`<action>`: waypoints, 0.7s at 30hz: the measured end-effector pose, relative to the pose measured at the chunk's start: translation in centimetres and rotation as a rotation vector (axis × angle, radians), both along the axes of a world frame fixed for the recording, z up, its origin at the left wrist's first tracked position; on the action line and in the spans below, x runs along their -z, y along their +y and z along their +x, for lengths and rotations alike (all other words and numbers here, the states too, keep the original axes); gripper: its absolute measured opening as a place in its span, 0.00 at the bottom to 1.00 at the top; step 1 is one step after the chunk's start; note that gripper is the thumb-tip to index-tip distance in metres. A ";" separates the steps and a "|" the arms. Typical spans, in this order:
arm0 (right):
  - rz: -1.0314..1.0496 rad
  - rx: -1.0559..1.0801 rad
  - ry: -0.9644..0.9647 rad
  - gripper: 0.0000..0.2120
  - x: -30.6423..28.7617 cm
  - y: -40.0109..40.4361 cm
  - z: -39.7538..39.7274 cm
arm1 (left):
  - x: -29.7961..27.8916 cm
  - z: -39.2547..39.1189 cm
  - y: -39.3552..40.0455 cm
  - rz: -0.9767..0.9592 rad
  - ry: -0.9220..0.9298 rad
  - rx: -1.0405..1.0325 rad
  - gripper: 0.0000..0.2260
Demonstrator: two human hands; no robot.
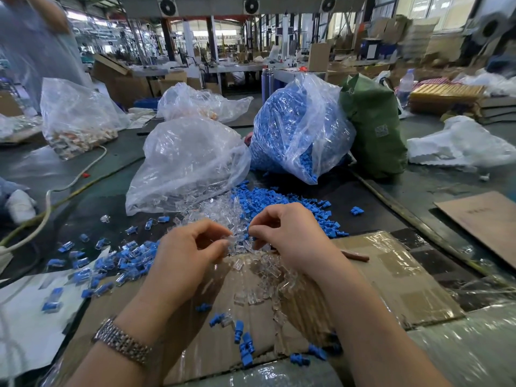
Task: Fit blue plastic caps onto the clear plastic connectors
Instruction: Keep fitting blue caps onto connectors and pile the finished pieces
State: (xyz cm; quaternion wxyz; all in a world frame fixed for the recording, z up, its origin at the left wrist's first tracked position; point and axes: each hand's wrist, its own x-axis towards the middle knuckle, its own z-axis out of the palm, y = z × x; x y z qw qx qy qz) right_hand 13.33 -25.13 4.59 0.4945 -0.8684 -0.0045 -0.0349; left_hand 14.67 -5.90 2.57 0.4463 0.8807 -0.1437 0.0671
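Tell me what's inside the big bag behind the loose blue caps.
The bag is packed with blue caps, some spilling from its mouth. Its far side and bottom are hidden.

Green sack (pixel 372 127), water bottle (pixel 405 86), brown stick (pixel 355 256) on cardboard (pixel 391 277).

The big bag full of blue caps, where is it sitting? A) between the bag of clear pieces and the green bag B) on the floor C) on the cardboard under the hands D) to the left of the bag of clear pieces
A: the bag of blue caps stands on the table with the bag of clear pieces on its left and the green bag on its right.
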 end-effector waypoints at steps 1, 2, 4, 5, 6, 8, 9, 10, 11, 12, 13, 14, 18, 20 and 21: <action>0.033 0.000 0.007 0.03 0.0 0.0 0.0 | -0.1 0.1 0.0 -0.091 0.067 0.006 0.04; 0.069 -0.001 0.014 0.03 -0.1 0.0 -0.1 | -0.2 0.2 0.0 -0.203 0.142 0.015 0.04; 0.141 -0.005 0.017 0.03 -0.2 0.0 -0.1 | -0.5 0.2 0.1 -0.456 0.289 0.039 0.06; 0.170 -0.009 0.014 0.03 -0.2 0.1 -0.2 | -0.6 0.2 0.1 -0.567 0.349 0.053 0.07; 0.188 -0.013 0.011 0.03 -0.2 0.0 -0.2 | -0.6 0.2 0.0 -0.644 0.396 0.071 0.09; 0.200 -0.026 0.013 0.02 -0.1 0.1 -0.2 | -0.5 0.2 -0.1 -0.729 0.464 0.106 0.11; 0.201 -0.035 0.009 0.02 -0.1 0.1 -0.1 | -0.5 0.3 -0.1 -0.763 0.488 0.117 0.12; 0.201 -0.042 0.003 0.02 0.0 0.1 -0.1 | -0.5 0.3 -0.1 -0.793 0.513 0.127 0.12; 0.200 -0.047 -0.004 0.02 0.0 0.1 -0.1 | -0.5 0.3 0.0 -0.816 0.535 0.135 0.13; 0.199 -0.049 -0.014 0.02 0.1 0.0 -0.1 | -0.4 0.3 0.0 -0.829 0.548 0.143 0.14; 0.202 -0.047 -0.024 0.02 0.1 0.0 -0.1 | -0.5 0.3 -0.1 -0.830 0.550 0.145 0.14; 0.210 -0.041 -0.034 0.02 0.2 -0.1 -0.1 | -0.5 0.2 -0.1 -0.821 0.543 0.139 0.14; 0.254 -0.037 -0.094 0.02 0.1 -0.1 0.0 | -0.7 -0.2 -0.4 -0.788 0.527 0.120 0.14; 0.229 -0.055 -0.140 0.02 -0.1 -0.1 0.0 | -0.9 -0.1 -0.4 -0.802 0.551 0.110 0.14; 0.211 -0.067 -0.172 0.02 -0.1 0.0 0.0 | -1.0 -0.1 -0.4 -0.831 0.570 0.101 0.13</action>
